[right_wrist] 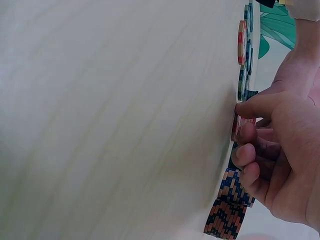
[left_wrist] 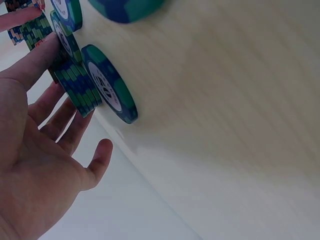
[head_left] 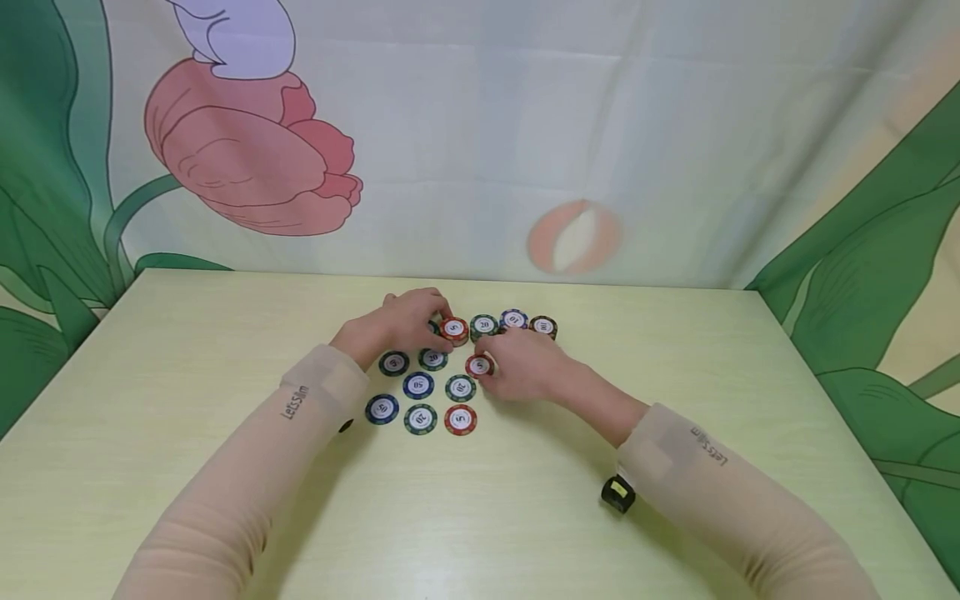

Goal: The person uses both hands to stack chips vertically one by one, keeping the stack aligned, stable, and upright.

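Near the back of the table my left hand [head_left: 408, 321] holds a stack of red poker chips [head_left: 453, 328] marked 5, thumb on the near side and fingers behind. In the left wrist view, some fingers of the left hand [left_wrist: 45, 145] extend behind a green-and-blue chip stack [left_wrist: 77, 87]. Just to the right and nearer, my right hand [head_left: 528, 367] pinches a single red poker chip [head_left: 479, 365] between thumb and finger. The right wrist view shows that red chip [right_wrist: 235, 125] at the fingertips of the right hand [right_wrist: 290, 155], low against the table.
Beside the red stack stand a green stack [head_left: 484, 325], a blue stack [head_left: 513, 319] and a black stack [head_left: 543, 326]. Several loose chips lie in front, among them a blue chip [head_left: 418, 385], a green chip [head_left: 421, 419] and a red chip [head_left: 461, 419]. A patterned curtain [head_left: 480, 150] hangs behind the table.
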`<move>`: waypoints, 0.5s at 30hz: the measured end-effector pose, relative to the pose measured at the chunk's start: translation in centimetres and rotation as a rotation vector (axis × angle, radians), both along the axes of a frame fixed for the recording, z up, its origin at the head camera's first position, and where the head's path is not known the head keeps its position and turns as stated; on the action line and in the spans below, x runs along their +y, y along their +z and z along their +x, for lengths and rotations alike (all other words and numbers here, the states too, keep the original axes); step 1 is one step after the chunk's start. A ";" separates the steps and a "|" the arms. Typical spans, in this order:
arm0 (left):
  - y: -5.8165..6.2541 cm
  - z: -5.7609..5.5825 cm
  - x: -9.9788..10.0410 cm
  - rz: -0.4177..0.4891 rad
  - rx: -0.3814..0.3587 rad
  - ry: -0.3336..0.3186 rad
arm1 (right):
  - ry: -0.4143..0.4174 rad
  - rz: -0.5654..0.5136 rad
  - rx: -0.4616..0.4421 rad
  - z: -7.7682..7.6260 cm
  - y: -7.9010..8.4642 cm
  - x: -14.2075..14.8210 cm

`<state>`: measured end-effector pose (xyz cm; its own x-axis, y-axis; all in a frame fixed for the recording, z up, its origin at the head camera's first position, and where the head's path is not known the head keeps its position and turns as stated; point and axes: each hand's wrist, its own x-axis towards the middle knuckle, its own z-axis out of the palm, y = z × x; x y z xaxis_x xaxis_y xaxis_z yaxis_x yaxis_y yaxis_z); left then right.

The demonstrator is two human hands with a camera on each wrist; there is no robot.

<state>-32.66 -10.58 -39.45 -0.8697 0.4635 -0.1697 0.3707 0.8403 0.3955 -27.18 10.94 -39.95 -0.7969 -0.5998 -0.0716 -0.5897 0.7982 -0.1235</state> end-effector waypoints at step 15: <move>0.0 -0.1 -0.1 -0.003 -0.005 -0.003 | -0.006 -0.025 -0.052 -0.2 0.1 0.1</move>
<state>-32.73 -10.65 -39.47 -0.8673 0.4661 -0.1749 0.3718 0.8400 0.3951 -27.36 11.04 -39.89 -0.7963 -0.5969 -0.0981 -0.5767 0.7981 -0.1742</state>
